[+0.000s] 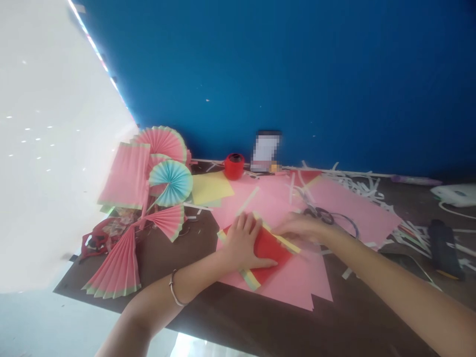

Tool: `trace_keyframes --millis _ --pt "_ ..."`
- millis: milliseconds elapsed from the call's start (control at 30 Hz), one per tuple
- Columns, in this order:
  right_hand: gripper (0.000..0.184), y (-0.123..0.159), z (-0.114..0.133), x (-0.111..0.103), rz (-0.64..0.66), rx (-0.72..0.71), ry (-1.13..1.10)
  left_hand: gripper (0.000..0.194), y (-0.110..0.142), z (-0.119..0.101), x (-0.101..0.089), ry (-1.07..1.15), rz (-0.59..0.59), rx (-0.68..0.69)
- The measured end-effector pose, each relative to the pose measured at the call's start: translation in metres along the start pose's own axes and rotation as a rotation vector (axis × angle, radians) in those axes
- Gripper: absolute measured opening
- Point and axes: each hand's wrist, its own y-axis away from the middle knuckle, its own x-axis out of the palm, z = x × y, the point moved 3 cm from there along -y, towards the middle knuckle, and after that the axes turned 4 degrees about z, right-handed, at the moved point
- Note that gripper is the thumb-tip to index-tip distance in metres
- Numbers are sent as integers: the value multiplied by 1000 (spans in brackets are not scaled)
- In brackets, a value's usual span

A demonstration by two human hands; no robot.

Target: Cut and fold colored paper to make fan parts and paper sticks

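Centrally, our left hand [241, 245], fingers spread, presses flat on the red paper [269, 255]; our right hand [301, 227], blurred, is at its yellow-edged upper side, its grip too unclear to tell. Beneath: pink sheets [305, 282], on the dark counter [167, 263]. Near the right hand: scissors [320, 214]. Beyond: one yellow sheet [211, 188], one red roll [234, 167]. To our left: pleated pink fans [117, 267], one pleated blue fan [171, 182]. Right: white paper strips [357, 183].
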Motion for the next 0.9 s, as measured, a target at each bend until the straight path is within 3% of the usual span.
trace_keyframes --millis 100,233,433,700,833,900 --pt "17 0 -8 3 104 45 -111 107 1 1 1 -2 7 0" --pt "17 -1 -9 3 163 -10 -144 108 1 1 1 -7 20 -11" --pt "16 -1 -3 -7 95 23 -265 104 0 -1 1 -27 4 -7" --pt "15 -1 2 -9 130 -1 -353 88 3 -2 3 -17 26 47" --pt "17 4 7 -4 125 -33 -289 85 3 -1 2 10 32 59" --pt "19 6 8 -4 33 -63 -182 84 3 -2 1 14 27 59"
